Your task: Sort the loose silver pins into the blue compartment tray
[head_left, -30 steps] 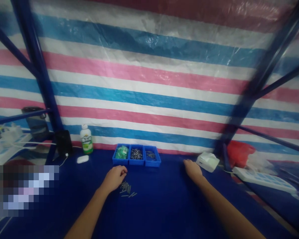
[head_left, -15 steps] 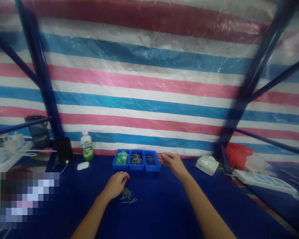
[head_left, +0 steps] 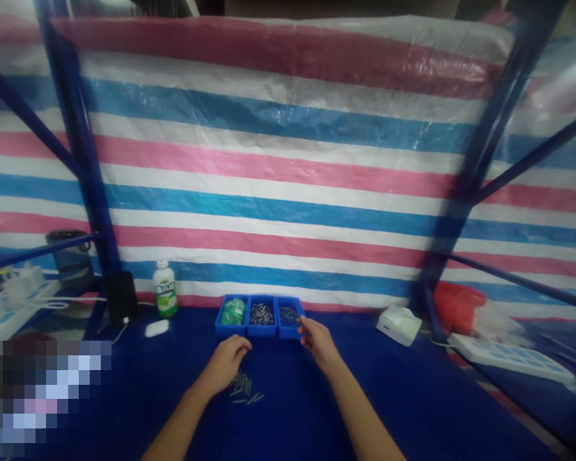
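My left hand (head_left: pixel 229 360), fingers curled together, hovers by a small pile of thin metal pins (head_left: pixel 242 383) on the blue tabletop (head_left: pixel 292 416); whatever its fingertips hold is too small to make out. My right hand (head_left: pixel 320 344) is at the front right corner of the right blue bin (head_left: pixel 288 332), thumb and fingers pinched. I cannot tell what is in that pinch. Thin dark metal pieces lie in this bin. Beside it, the middle bin (head_left: pixel 262 331) holds short metal parts, and the left bin (head_left: pixel 231 331) has green plastic packets (head_left: pixel 233 312).
At the back left stand a white bottle (head_left: pixel 165 288) and a black device (head_left: pixel 121 298), near a white oval case (head_left: pixel 157 328). A tissue pack (head_left: pixel 399 324) and a power strip (head_left: pixel 511 358) lie right. Striped sheeting (head_left: pixel 288 192) hangs behind, between blue posts.
My right hand has moved left and toward me, from beside the right bin to its front corner. My left hand stays near the pins. The view has tilted up slightly.
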`<state>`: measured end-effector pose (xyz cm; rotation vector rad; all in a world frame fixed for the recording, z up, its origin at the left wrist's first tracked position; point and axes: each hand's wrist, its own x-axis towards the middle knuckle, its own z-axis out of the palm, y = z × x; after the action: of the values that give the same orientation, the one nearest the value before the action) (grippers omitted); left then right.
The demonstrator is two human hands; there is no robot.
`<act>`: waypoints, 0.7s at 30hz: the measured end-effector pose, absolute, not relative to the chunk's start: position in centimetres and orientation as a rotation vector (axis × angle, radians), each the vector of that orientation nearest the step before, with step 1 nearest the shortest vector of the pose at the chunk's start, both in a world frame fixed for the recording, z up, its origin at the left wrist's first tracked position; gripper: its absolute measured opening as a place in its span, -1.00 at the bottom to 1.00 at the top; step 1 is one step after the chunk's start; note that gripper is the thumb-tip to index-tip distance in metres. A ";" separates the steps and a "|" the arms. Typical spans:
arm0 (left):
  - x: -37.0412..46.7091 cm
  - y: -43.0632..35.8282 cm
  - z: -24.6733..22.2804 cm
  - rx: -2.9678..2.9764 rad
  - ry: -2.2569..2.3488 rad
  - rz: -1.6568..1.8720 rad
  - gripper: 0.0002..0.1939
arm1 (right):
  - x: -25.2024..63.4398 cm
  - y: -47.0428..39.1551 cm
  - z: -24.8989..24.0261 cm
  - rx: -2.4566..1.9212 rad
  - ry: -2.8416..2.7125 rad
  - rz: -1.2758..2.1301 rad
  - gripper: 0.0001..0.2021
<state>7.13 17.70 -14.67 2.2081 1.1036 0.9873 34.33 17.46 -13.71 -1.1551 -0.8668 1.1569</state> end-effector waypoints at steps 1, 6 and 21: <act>7.2 17.7 -14.6 2.180 1.095 1.000 -0.81 | 34.1 17.2 -13.8 -1.194 -0.937 1.106 -0.63; 7.7 17.6 -14.7 1.898 1.002 1.059 -0.84 | 30.9 14.9 -13.6 -1.152 -1.473 0.658 -0.78; 8.1 17.4 -14.5 1.725 0.905 0.998 -0.58 | 26.8 12.2 -13.7 -1.033 -2.143 0.268 -0.81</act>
<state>8.07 17.39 -14.54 1.7245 0.9050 0.9984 26.79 12.23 -13.70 -1.0330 -2.1425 0.2679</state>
